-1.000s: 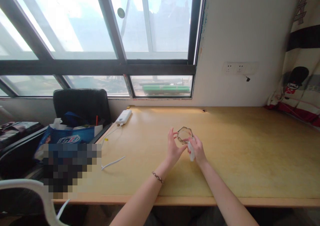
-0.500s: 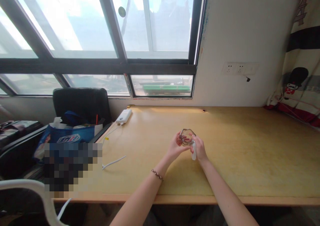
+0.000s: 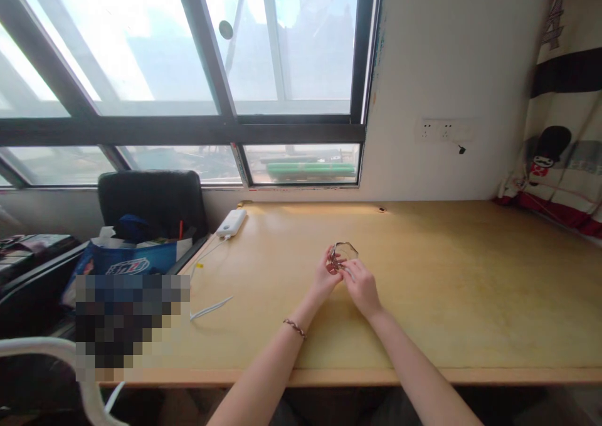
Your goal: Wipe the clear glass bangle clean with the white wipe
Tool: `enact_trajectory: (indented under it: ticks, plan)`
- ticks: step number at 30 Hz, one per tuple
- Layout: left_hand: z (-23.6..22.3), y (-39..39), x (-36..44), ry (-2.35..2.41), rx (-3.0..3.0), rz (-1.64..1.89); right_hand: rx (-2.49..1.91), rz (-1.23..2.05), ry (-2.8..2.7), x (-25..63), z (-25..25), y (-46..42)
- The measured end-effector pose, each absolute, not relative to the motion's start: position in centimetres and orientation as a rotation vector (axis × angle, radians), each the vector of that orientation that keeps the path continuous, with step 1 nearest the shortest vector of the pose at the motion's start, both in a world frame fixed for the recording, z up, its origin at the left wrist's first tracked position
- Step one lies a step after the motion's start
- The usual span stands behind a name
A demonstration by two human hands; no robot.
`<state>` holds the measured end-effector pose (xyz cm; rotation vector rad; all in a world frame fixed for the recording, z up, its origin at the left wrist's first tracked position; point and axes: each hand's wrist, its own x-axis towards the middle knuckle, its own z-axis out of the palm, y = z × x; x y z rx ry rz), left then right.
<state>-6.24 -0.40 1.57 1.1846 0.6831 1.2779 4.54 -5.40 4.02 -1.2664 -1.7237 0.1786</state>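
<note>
A clear glass cup (image 3: 347, 249) with an angular rim is held over the middle of the desk, its mouth turned up toward me. My left hand (image 3: 325, 278) wraps round its left side and lower part. My right hand (image 3: 361, 285) is closed at the near side of the cup, fingers bent against it. A bit of a white tissue (image 3: 350, 274) shows between the right fingers; most of it is hidden by the hand. The cup's base is hidden behind the fingers.
The wooden desk (image 3: 470, 288) spreads under both arms. A white power bank (image 3: 232, 223) with a white cable (image 3: 211, 307) lies at its left edge. Beyond that edge are a black chair (image 3: 150, 200) and a blue bag (image 3: 136, 256). A wall and window stand behind.
My right hand has moved left and turned in over the near side of the cup. The white tissue, which hung below the fingers, is now mostly covered. The cup has shifted slightly left.
</note>
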Motion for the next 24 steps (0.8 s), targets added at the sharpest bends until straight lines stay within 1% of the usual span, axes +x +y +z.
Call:
enact_trajectory:
  ticks: [5,8,12,18,21,24]
  plan:
    - [0.8,-0.3,-5.7,0.610,1.217,1.148,-1.433,0.086,-1.714,5.2,3.6,-5.0]
    - [0.9,-0.5,-5.3,0.570,1.341,1.041,-1.545,0.014,-1.723,7.3,3.5,-3.6]
    - [1.5,-1.1,-4.6,0.722,1.710,0.910,-1.731,-0.096,-1.663,13.2,3.1,-0.6]
    - [1.5,-2.2,-4.6,1.075,2.140,0.831,-1.940,-0.194,-1.584,24.4,1.6,3.8]
    - [1.8,-2.8,-5.0,1.119,2.265,0.805,-1.976,-0.187,-1.550,28.4,0.8,4.9]
    - [2.3,-3.2,-5.3,1.129,2.356,0.792,-1.965,-0.162,-1.566,30.6,0.2,5.4]
